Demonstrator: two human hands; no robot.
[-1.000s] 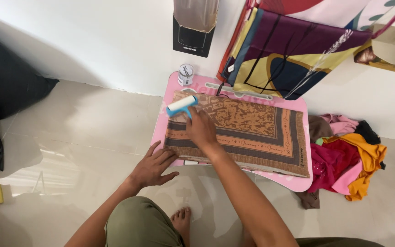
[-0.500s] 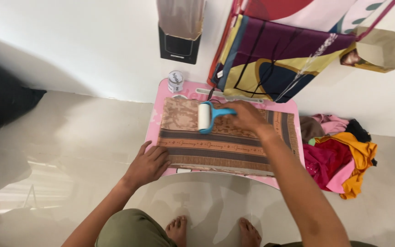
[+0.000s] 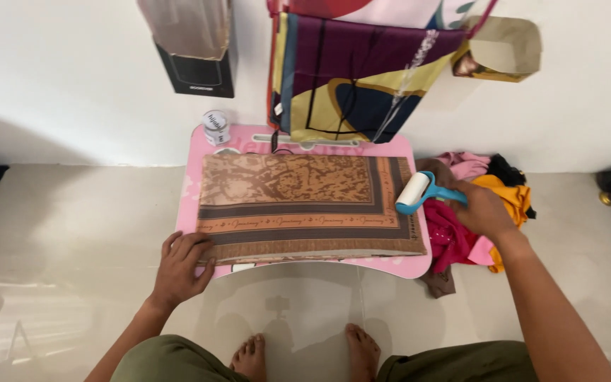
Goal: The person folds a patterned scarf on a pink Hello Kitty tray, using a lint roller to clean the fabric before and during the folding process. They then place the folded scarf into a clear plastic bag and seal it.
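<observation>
White wall (image 3: 72, 85), glossy beige tile floor (image 3: 58, 247), black box (image 3: 199, 67) on wall, soft daylight.

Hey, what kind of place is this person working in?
Probably a home room used for handling clothes: a small pink table on a tiled floor, a folded brown patterned cloth, a heap of colourful garments beside it.

The left hand (image 3: 182, 267) is pressing flat, fingers spread; the right hand (image 3: 486, 209) is reaching out rightward, its grip curled closed.
</observation>
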